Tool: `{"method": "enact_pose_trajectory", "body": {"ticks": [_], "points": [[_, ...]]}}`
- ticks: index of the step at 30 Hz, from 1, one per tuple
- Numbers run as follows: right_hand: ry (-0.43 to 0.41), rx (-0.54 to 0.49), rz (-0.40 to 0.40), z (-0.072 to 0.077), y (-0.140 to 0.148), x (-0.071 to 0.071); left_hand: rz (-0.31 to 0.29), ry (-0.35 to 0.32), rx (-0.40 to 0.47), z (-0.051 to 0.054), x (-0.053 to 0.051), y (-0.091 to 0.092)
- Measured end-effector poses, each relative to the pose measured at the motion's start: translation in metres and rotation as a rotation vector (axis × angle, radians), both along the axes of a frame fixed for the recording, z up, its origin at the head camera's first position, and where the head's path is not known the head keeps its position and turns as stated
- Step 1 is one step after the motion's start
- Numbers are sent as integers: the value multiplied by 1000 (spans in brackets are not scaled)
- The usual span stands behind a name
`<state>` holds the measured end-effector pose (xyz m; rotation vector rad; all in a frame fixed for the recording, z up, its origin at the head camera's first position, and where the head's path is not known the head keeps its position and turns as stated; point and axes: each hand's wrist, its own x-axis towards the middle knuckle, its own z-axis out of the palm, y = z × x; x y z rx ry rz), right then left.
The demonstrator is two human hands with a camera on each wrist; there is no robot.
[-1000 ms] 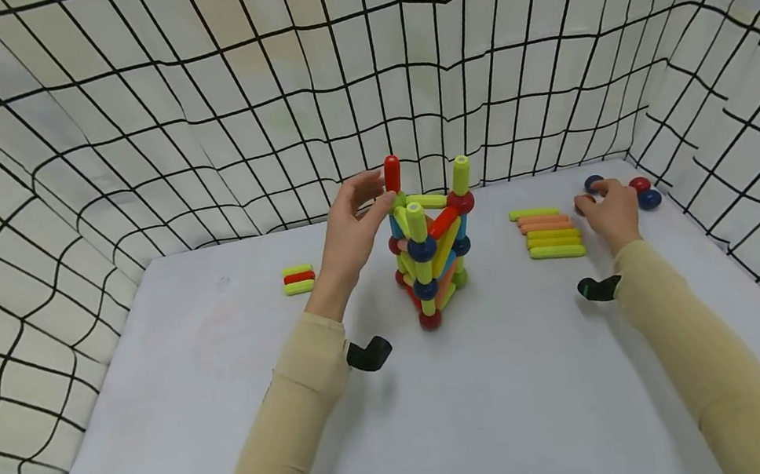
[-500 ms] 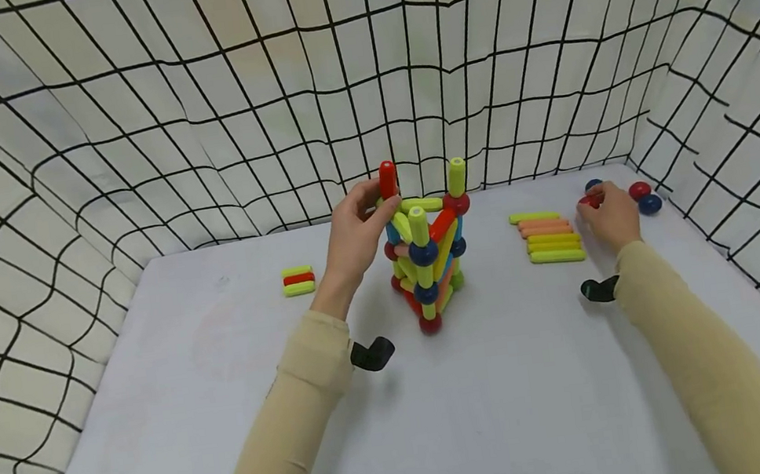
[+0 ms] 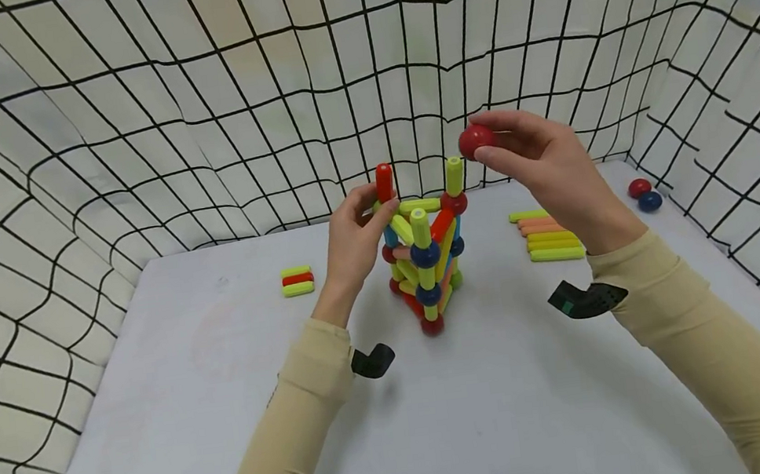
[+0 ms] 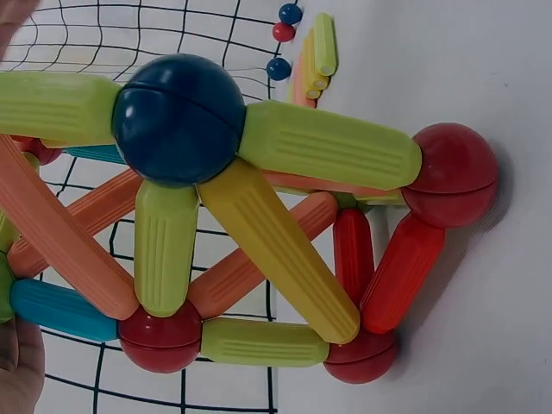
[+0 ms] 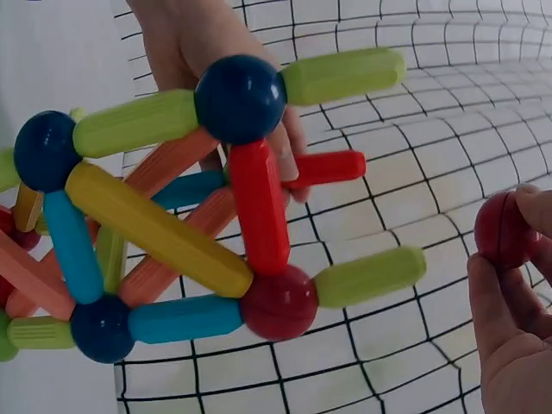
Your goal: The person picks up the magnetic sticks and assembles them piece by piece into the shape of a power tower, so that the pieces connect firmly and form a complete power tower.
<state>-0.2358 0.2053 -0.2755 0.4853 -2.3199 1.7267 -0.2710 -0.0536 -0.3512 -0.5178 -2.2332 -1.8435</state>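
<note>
A triangular tower of magnetic sticks and balls (image 3: 426, 256) stands mid-table, with two upright green sticks and one red stick (image 3: 384, 181) at its top corners. My left hand (image 3: 351, 236) grips the tower's far-left corner at the foot of the red stick, thumb on the near side. The green ball there is mostly hidden by the fingers. Raised beside the tower's right green stick (image 3: 455, 176), my right hand (image 3: 553, 168) pinches a red magnetic ball (image 3: 476, 142) between thumb and fingers. In the right wrist view that red ball (image 5: 502, 229) is apart from the tower.
Several sticks (image 3: 555, 243) lie in a row right of the tower. Farther right are a red ball (image 3: 639, 188) and a blue ball (image 3: 650, 201). Three short sticks (image 3: 297, 279) lie at left. Black-lined netting (image 3: 250, 110) walls in the back and sides.
My right hand has picked up the red ball at the far right and carried it left and up to the tower. My left hand has settled onto the tower's corner, which shifted slightly left.
</note>
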Motion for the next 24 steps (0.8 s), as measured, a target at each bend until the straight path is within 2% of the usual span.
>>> {"method": "enact_pose_trajectory", "body": {"ticks": [3,8,15,24], "points": [[26,67,25,12,-13,3,0,10,2,0,0,0],[7,189,22,12,-20,-6,-5,12,7,1,0,0],[-25,132,12,7,-17,-15,3,6,-5,1,0,1],[-28,74,36,3,-18,-17,5,6,11,1,0,2]]}}
